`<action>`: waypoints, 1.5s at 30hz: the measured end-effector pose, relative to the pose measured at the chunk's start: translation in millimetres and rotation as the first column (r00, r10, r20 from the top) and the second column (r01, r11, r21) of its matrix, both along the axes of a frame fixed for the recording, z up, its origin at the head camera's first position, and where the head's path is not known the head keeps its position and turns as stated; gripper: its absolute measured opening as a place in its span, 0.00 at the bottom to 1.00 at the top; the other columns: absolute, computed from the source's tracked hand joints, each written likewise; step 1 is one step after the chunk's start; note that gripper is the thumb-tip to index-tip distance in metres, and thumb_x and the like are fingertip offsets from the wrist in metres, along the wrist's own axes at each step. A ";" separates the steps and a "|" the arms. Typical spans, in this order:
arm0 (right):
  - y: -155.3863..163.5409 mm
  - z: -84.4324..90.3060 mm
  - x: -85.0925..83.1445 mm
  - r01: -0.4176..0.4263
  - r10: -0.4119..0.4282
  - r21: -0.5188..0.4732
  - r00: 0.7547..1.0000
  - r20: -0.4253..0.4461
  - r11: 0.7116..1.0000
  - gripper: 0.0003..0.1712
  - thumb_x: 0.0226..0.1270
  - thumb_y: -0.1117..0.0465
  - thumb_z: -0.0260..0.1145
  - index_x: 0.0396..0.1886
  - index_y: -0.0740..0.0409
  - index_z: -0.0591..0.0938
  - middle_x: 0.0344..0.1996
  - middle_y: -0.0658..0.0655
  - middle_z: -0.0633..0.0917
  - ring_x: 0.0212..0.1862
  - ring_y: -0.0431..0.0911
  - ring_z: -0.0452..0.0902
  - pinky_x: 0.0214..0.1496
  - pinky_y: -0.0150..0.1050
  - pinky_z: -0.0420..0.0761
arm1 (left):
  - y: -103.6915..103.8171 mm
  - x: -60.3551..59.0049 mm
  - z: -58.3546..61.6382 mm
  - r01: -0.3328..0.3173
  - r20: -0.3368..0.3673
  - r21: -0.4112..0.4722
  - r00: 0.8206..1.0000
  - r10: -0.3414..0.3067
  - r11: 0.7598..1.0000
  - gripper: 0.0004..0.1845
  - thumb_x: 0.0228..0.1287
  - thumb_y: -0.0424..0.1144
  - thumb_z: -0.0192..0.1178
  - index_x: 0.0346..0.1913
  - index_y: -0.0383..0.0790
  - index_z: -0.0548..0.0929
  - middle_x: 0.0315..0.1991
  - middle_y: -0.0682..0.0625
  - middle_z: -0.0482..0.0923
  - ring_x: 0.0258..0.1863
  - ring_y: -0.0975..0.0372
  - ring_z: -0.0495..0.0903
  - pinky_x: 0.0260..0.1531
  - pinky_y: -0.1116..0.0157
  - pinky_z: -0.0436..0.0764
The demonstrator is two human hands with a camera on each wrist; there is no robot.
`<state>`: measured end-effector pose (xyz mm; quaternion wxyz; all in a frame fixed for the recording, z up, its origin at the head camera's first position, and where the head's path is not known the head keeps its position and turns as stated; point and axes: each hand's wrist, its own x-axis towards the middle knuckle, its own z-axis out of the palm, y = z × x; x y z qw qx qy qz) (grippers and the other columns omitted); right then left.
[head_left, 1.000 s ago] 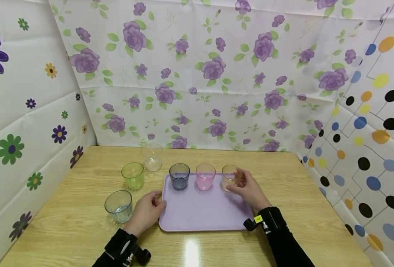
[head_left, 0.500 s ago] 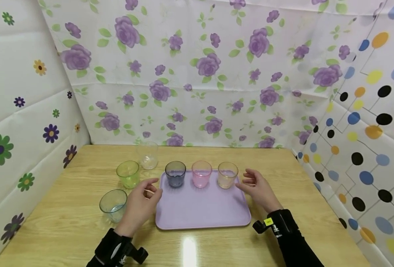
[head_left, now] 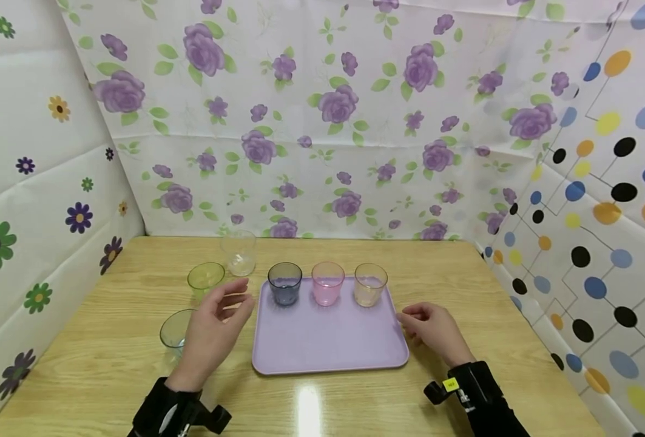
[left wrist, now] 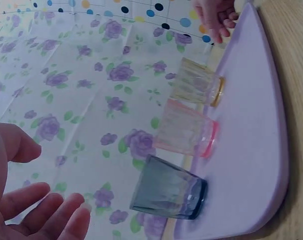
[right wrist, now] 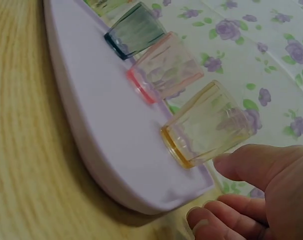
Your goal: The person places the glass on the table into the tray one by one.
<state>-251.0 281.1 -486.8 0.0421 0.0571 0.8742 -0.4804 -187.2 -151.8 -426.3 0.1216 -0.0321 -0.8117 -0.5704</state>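
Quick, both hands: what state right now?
Left hand: open, holding nothing.
Right hand: open, loosely curled, holding nothing, beside the purple tray.

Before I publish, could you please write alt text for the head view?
A gray cup, a pink cup and a yellow cup stand in a row on a lilac tray. The left hand partly hides a green cup and a bluish cup; the right hand is beside the tray's right edge.

Tray (head_left: 330, 340) on table (head_left: 491, 303); three cups (head_left: 327, 286) along far edge; three other cups (head_left: 204, 279) left, nearest, half-hidden, seemingly on table.
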 end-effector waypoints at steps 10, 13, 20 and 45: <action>-4.4 -6.0 6.0 -0.008 0.008 0.039 1.000 0.004 0.999 0.21 0.77 0.52 0.74 0.58 0.64 0.87 0.41 0.58 0.91 0.36 0.46 0.88 0.35 0.38 0.89 | -34.2 3.6 6.6 -0.120 -0.121 0.058 0.985 0.126 0.991 0.24 0.82 0.37 0.64 0.75 0.38 0.78 0.72 0.48 0.75 0.66 0.78 0.73 0.63 0.83 0.75; -4.4 -8.5 5.9 -0.007 0.007 0.056 1.000 0.000 0.998 0.20 0.77 0.53 0.74 0.57 0.63 0.88 0.41 0.58 0.91 0.35 0.45 0.87 0.35 0.37 0.88 | -45.8 4.4 6.0 -0.164 -0.075 0.050 0.983 0.168 0.985 0.25 0.82 0.40 0.64 0.77 0.41 0.78 0.74 0.49 0.73 0.67 0.78 0.71 0.64 0.83 0.73; -5.7 -12.1 6.0 -0.020 0.022 0.080 1.000 -0.021 0.997 0.19 0.76 0.53 0.75 0.55 0.63 0.89 0.39 0.56 0.91 0.33 0.45 0.86 0.32 0.37 0.86 | -72.8 8.6 -2.8 -0.226 0.045 0.004 0.973 0.225 0.974 0.33 0.83 0.51 0.63 0.83 0.46 0.71 0.80 0.48 0.65 0.79 0.60 0.67 0.64 0.88 0.66; -8.4 -16.1 5.3 -0.011 0.016 0.107 0.999 -0.046 0.994 0.15 0.75 0.57 0.75 0.54 0.62 0.92 0.40 0.53 0.93 0.37 0.42 0.86 0.35 0.35 0.87 | -111.7 4.9 -51.9 0.048 0.297 -0.126 0.955 -0.008 0.991 0.66 0.67 0.51 0.79 0.90 0.35 0.42 0.85 0.28 0.55 0.85 0.35 0.55 0.82 0.29 0.56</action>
